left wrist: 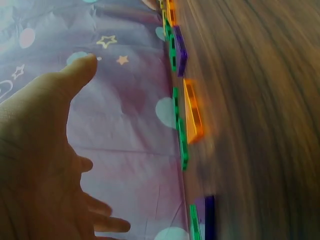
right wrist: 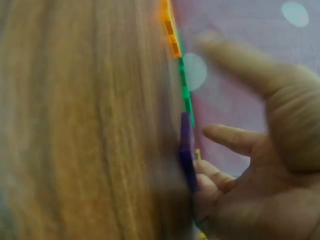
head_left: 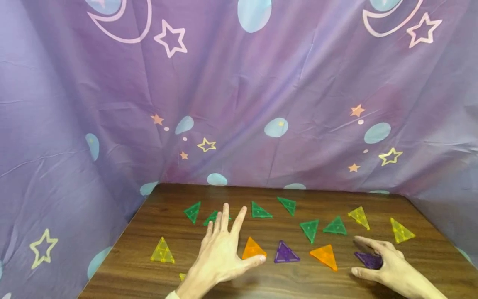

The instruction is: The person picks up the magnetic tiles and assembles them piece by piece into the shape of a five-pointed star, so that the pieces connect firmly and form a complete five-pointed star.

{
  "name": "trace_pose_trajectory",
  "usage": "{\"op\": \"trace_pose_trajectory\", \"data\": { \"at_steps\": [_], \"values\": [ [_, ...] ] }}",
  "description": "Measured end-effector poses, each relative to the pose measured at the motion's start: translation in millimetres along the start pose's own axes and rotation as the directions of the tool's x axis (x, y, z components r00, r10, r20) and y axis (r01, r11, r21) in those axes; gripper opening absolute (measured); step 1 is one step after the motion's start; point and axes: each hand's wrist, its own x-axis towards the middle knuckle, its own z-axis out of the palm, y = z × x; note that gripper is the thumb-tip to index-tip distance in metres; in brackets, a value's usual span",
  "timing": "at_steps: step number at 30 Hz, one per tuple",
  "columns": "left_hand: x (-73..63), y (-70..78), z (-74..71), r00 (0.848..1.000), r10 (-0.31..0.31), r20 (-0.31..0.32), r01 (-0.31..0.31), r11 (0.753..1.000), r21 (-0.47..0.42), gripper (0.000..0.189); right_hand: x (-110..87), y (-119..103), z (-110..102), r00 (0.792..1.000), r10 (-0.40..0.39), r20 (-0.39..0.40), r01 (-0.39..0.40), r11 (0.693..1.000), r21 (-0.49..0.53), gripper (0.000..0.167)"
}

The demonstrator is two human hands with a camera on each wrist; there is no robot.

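Observation:
Flat see-through triangle tiles lie on the wooden table. My left hand (head_left: pixel 221 251) hovers palm down over them, fingers spread, holding nothing. It partly covers a green triangle (head_left: pixel 211 217) and an orange triangle (head_left: pixel 252 248) beside its thumb. At the right, my right hand (head_left: pixel 392 262) is low over a purple triangle (head_left: pixel 367 260), thumb and index finger apart on either side of it. In the right wrist view, that purple triangle (right wrist: pixel 186 150) lies near the fingertips, not pinched. Left of this hand are another orange triangle (head_left: pixel 326 256) and a second purple triangle (head_left: pixel 286 252).
Several green triangles (head_left: pixel 335 226) lie scattered farther back. Yellow triangles lie at the right (head_left: pixel 401 231) and at the left (head_left: pixel 162 251), with another yellow corner (head_left: pixel 182 276) by the left wrist. A purple patterned cloth (head_left: pixel 239 91) hangs behind the wooden table (head_left: pixel 134 270).

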Motion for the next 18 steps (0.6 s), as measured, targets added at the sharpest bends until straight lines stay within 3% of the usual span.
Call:
{"op": "trace_pose_trajectory", "data": {
  "at_steps": [3, 6, 10, 12, 16, 18],
  "values": [
    [5.7, 8.9, 3.7, 0.999, 0.046, -0.001, -0.046, 0.999, 0.025, 0.121, 0.0, 12, 3, 0.999, -0.037, -0.020, 0.037, 0.999, -0.010, 0.080],
    [11.4, 23.0, 10.6, 0.991, 0.134, -0.020, -0.132, 0.988, 0.081, 0.109, -2.4, 19, 1, 0.999, -0.037, -0.009, 0.038, 0.999, 0.017, 0.074],
    [18.1, 50.0, 24.9, 0.960, 0.277, -0.024, -0.271, 0.952, 0.141, 0.083, -4.3, 28, -5, 0.998, -0.034, 0.053, 0.028, 0.994, 0.104, 0.068],
    [21.9, 65.8, 34.2, 0.942, 0.337, -0.006, -0.333, 0.933, 0.137, 0.071, -4.7, 33, -6, 0.994, -0.068, 0.084, 0.054, 0.986, 0.156, 0.065],
    [34.6, 95.8, 55.4, 0.919, 0.392, 0.051, -0.395, 0.913, 0.099, 0.058, -4.7, 36, -5, 0.995, -0.054, 0.079, 0.041, 0.987, 0.158, 0.062],
    [41.6, 108.0, 66.8, 0.915, 0.398, 0.068, -0.403, 0.911, 0.084, 0.057, -4.2, 34, -4, 0.999, -0.024, 0.048, 0.017, 0.991, 0.131, 0.061]
  ]
}}
